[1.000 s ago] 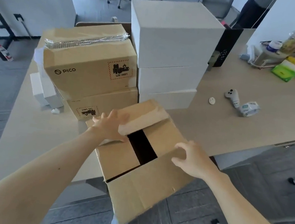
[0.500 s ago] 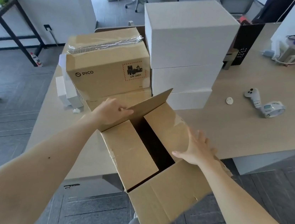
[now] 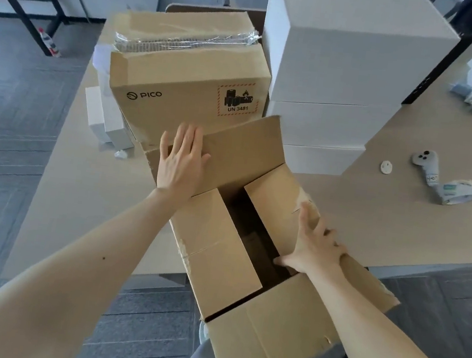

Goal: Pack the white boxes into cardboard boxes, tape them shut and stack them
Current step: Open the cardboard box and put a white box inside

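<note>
An open cardboard box (image 3: 221, 242) hangs over the table's near edge against my body, its flaps partly folded and a dark gap down the middle. My left hand (image 3: 180, 163) lies flat with straight fingers on the raised far flap (image 3: 246, 153). My right hand (image 3: 314, 248) presses flat on the right inner flap (image 3: 273, 201), thumb at the gap. Behind stand three stacked white boxes (image 3: 347, 61). To their left a taped brown PICO carton (image 3: 186, 89) sits on another carton.
A roll of clear tape (image 3: 456, 191), a grey controller (image 3: 425, 162) and a small white disc (image 3: 386, 167) lie on the beige table (image 3: 79, 189) at the right. Small white boxes (image 3: 104, 124) sit left of the cartons. Clutter fills the far right corner.
My left hand let go of the far flap's edge and now lies flat on it. My right hand slid onto the right inner flap. The view moved closer.
</note>
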### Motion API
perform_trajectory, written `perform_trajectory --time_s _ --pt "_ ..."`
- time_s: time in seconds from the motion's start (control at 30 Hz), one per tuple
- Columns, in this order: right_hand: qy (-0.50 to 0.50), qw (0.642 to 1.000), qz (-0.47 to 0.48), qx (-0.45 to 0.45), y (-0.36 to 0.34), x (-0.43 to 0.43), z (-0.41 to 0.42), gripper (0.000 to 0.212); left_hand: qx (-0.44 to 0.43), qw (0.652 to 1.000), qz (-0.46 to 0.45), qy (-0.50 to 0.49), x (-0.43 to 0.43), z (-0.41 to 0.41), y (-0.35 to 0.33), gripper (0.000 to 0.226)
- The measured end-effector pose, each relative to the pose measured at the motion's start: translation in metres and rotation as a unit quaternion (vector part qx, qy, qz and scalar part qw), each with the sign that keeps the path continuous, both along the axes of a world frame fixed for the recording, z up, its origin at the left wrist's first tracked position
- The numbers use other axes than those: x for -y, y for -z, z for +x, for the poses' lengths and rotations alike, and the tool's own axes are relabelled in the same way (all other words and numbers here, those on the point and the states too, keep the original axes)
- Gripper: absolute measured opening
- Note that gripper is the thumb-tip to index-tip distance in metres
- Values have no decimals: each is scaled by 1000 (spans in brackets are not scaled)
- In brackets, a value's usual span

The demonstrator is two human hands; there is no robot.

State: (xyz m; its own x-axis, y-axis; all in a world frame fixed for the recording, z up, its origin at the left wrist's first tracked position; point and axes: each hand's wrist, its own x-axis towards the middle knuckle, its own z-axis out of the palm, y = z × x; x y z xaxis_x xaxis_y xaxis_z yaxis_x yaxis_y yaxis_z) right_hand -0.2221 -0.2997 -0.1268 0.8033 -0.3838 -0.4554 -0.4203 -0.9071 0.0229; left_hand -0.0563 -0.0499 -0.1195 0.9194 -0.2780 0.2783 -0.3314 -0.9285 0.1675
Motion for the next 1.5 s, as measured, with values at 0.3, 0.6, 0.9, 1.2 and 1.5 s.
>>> perform_trajectory --time_s 0.3,0.6,0.9,1.2,1.5 --pt "-6 1000 -10 -18 -7 -7 -3 137 -199 978 66 -17 23 -79 5 121" --pt "-39 983 180 4 -28 28 -9 115 -242 965 77 -61 61 -106 -15 106" --pt "-23 925 380 6 -39 67 -12 94 -193 972 116 -66 59 -117 -67 94" --pt "81 867 489 -41 -55 122 -5 44 -150 935 275 -168 -19 -159 -91 90" --pt "224 772 581 127 -45 154 -26 37 -319 916 138 -202 -15 -202 -71 100"
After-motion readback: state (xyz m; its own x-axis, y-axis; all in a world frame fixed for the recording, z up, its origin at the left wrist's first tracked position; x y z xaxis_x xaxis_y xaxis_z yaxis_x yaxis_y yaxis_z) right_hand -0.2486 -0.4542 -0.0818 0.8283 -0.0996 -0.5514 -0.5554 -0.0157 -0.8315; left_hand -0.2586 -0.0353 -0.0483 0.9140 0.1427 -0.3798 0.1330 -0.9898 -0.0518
